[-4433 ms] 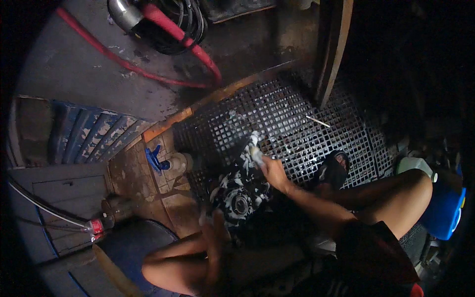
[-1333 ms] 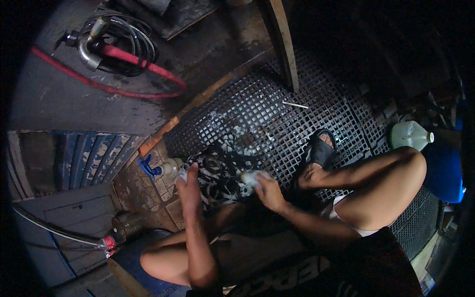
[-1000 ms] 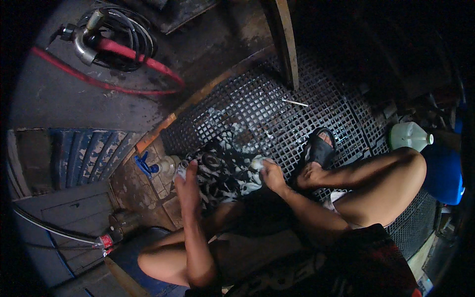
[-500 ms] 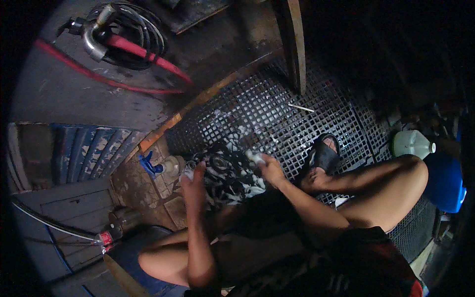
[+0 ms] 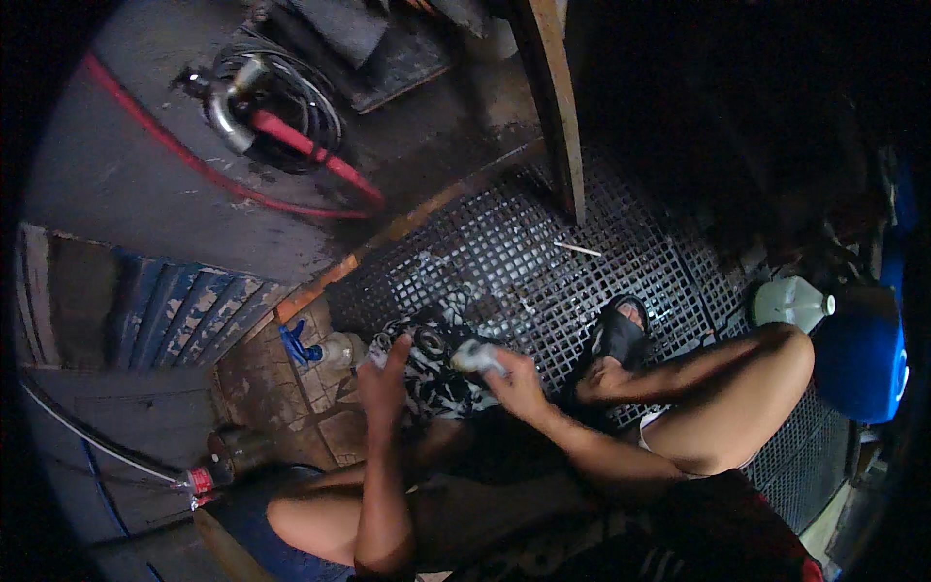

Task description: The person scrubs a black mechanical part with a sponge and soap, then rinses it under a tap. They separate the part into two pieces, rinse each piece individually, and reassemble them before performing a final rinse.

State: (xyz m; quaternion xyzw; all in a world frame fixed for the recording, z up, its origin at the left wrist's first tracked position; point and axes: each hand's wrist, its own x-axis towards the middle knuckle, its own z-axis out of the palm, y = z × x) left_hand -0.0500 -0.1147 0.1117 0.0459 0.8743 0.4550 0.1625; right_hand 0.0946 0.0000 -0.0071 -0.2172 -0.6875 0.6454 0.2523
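Note:
My left hand [image 5: 384, 376] is closed around a small whitish, foam-covered piece whose kind I cannot make out. A short way to its right, my right hand [image 5: 516, 381] grips a pale, soapy wad [image 5: 475, 356], perhaps a cloth or sponge. Below and between the hands lies a dark pile [image 5: 436, 383] streaked with white suds, with ring-like shapes at its top; its kind is unclear. Close beside my left hand, a spray bottle [image 5: 339, 349] with a blue trigger head [image 5: 299, 344] rests on brown tiles.
Black grid matting [image 5: 504, 242] covers the floor ahead, with a thin white stick [image 5: 579, 249] on it. A wooden post [image 5: 558, 107] rises there. A red hose [image 5: 194, 160] and coiled cable [image 5: 301, 87] lie far left. A whitish jug [image 5: 793, 305] and blue container [image 5: 853, 359] stand right.
My right hand has drawn nearer to my left, and more of the pale wad in it shows. The whole view has shifted slightly. Both hands keep their hold.

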